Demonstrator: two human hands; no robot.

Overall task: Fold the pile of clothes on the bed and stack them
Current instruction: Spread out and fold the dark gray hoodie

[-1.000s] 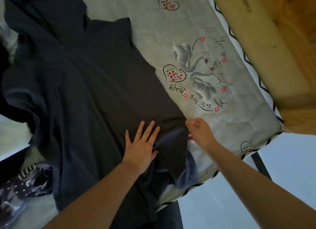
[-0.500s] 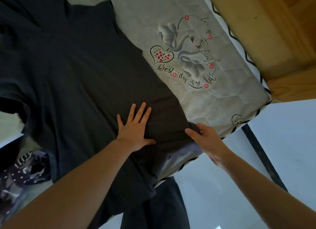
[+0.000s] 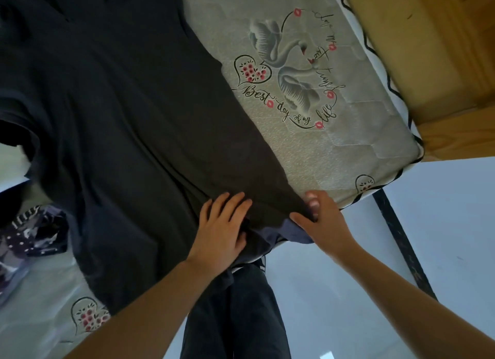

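Dark shirt [image 3: 128,133] flat on mattress [image 3: 348,149] | left hand [image 3: 222,227] pressing it, fingers straight | right hand [image 3: 321,219] pinching its hem corner

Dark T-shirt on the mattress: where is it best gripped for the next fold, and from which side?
Probably at the hem corner of the dark T-shirt, from the mattress edge. That corner overhangs, so fingers fit under it. The right hand pinches there already; the left hand presses the cloth flat.
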